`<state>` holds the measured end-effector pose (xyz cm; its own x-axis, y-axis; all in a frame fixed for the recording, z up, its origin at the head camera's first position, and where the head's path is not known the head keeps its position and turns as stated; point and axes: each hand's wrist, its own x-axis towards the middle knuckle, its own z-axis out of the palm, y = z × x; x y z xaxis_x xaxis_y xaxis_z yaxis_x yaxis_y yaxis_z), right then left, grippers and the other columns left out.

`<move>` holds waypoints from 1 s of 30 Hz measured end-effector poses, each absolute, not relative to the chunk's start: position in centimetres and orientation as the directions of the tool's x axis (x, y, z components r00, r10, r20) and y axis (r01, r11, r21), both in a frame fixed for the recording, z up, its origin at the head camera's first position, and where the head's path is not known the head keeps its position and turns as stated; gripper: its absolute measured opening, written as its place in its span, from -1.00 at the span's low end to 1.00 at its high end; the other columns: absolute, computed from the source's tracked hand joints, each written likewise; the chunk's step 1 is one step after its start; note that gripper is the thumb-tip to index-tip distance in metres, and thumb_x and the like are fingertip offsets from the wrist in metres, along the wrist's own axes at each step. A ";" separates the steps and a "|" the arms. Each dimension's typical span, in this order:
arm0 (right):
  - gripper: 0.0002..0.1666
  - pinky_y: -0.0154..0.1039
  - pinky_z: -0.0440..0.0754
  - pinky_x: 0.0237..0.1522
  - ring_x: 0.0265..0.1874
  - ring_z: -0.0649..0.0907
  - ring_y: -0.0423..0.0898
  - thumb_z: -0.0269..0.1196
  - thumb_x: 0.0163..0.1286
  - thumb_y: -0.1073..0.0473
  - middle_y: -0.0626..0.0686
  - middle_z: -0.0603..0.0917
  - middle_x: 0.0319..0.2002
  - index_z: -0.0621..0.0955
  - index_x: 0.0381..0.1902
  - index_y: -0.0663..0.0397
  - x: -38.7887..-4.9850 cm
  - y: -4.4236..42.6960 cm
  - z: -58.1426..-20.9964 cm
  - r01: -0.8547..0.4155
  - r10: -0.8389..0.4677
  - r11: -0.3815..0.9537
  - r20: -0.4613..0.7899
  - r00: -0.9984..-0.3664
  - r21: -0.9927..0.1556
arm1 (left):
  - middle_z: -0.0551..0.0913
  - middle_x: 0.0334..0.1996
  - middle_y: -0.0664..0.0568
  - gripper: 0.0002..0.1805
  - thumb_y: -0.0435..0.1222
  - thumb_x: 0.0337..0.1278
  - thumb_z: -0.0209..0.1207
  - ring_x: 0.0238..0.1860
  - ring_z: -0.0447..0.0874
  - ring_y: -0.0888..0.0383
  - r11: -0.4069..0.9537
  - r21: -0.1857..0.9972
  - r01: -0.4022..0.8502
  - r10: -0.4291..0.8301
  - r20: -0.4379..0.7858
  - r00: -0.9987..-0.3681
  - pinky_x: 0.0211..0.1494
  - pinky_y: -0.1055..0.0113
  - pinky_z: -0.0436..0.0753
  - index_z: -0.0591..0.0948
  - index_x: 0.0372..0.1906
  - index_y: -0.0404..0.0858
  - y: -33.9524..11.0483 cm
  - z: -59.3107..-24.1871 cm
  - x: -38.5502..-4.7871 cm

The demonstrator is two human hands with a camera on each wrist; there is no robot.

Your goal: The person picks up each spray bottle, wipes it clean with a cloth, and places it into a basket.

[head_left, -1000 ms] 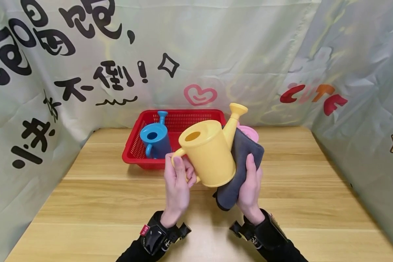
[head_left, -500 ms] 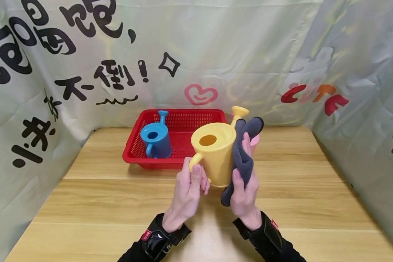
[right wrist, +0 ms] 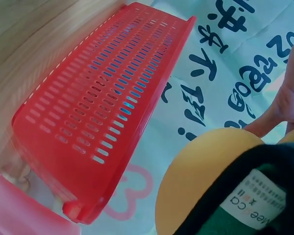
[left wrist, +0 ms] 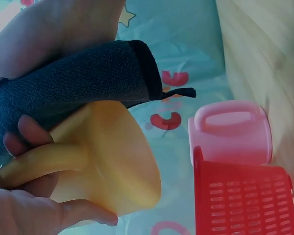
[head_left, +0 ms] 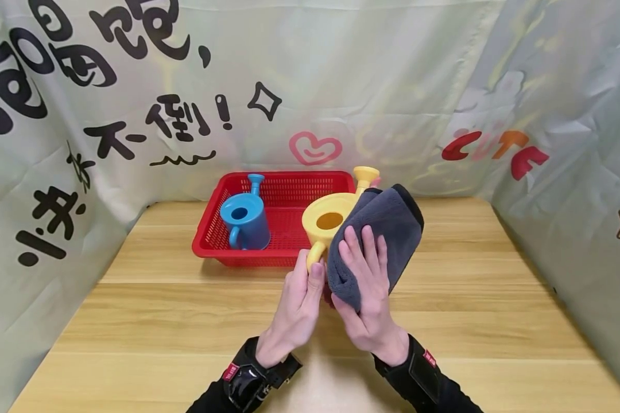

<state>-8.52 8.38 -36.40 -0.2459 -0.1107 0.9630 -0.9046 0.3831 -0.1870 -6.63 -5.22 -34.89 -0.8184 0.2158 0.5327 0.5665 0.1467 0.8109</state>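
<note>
Yellow watering can: the can (head_left: 315, 226) is held up in front of the red basket's right part, outside it; it looks roughly upright, spout pointing away from the person; its right side lies behind the cloth.
Dark grey cloth: the cloth (head_left: 400, 229) drapes against the can's right and near side, partly folded; a white label (right wrist: 255, 199) shows in the right wrist view.
Left hand: the hand (head_left: 294, 310) has its fingers curled round the yellow handle (head_left: 317, 256), thumb against it.
Right hand: the hand (head_left: 369, 310) lies on the cloth, fingers fairly straight and slightly spread; the thumb's hold is unclear.
Red basket: the basket (head_left: 274, 259) stands behind on the table (head_left: 186, 332); a blue watering can (head_left: 248, 223) sits inside, at left; a pink vessel (left wrist: 230, 132) stands just beside it.
Risk: the can could twist on its handle if the right palm pushes harder than the left grip resists; the loosely backed cloth could slide off if those straight fingers lift.
Since half a second ago: the cloth has opened from a narrow bunch into a broad face; the right hand has rolled palm-down; blue can and basket stay put.
</note>
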 end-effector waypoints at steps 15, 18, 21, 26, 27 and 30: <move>-0.35 -0.03 -0.10 0.65 0.62 0.10 0.07 -0.10 0.45 0.32 0.15 0.25 0.56 0.26 0.47 0.39 -8.1 9.7 -34.4 -0.844 0.158 0.020 0.836 -0.526 -0.535 | 0.44 -0.63 0.06 -0.90 -0.38 0.56 -0.10 -0.59 0.42 0.36 0.174 0.806 0.566 0.411 0.463 -0.785 -0.51 0.51 0.48 0.34 -0.20 -0.23 -4.5 -34.9 -5.8; -0.36 -0.11 -0.04 0.65 0.62 0.11 0.03 -0.15 0.51 0.27 0.19 0.20 0.57 0.22 0.49 0.39 -8.0 10.1 -34.0 -0.788 0.199 -0.074 0.765 -0.613 -0.612 | 0.43 -0.61 0.11 -0.91 -0.31 0.57 -0.07 -0.55 0.38 0.44 0.235 0.781 0.579 0.410 0.460 -0.787 -0.24 0.47 0.56 0.35 -0.18 -0.21 -4.5 -34.9 -5.5; -0.36 -0.13 -0.02 0.64 0.62 0.13 0.01 -0.15 0.50 0.28 0.18 0.21 0.57 0.22 0.49 0.39 -7.9 10.0 -34.0 -0.793 0.222 -0.062 0.766 -0.603 -0.606 | 0.43 -0.59 0.16 -0.86 -0.21 0.58 -0.07 -0.51 0.40 0.45 0.297 0.739 0.604 0.410 0.473 -0.780 0.44 0.19 0.43 0.36 -0.15 -0.20 -4.4 -34.9 -5.3; -0.38 0.02 -0.14 0.63 0.60 0.15 0.07 -0.01 0.45 0.24 0.11 0.32 0.53 0.34 0.43 0.36 -8.1 9.0 -34.8 -0.902 0.159 0.175 0.916 -0.369 -0.394 | 0.43 -0.54 0.17 -0.81 -0.17 0.58 -0.10 -0.40 0.50 0.33 0.341 0.693 0.635 0.414 0.496 -0.763 0.63 -0.25 -0.12 0.37 -0.11 -0.23 -4.3 -35.0 -5.4; -0.38 0.05 -0.17 0.62 0.60 0.15 0.08 0.01 0.46 0.20 0.10 0.32 0.53 0.36 0.43 0.33 -8.2 8.8 -34.9 -0.912 0.127 0.220 0.937 -0.325 -0.346 | 0.43 -0.50 0.15 -0.82 -0.20 0.58 -0.09 -0.35 0.52 0.29 0.346 0.690 0.636 0.414 0.496 -0.763 0.63 -0.26 -0.13 0.38 -0.07 -0.24 -4.3 -35.0 -5.5; -0.38 0.05 -0.22 0.60 0.58 0.17 0.05 0.02 0.49 0.07 0.06 0.36 0.51 0.40 0.42 0.22 -8.3 8.4 -35.3 -0.920 0.074 0.285 0.963 -0.258 -0.268 | 0.41 -0.46 0.10 -0.86 -0.27 0.55 -0.05 -0.29 0.51 0.23 0.354 0.688 0.634 0.415 0.492 -0.765 0.63 -0.26 -0.12 0.38 -0.01 -0.27 -4.3 -34.9 -5.6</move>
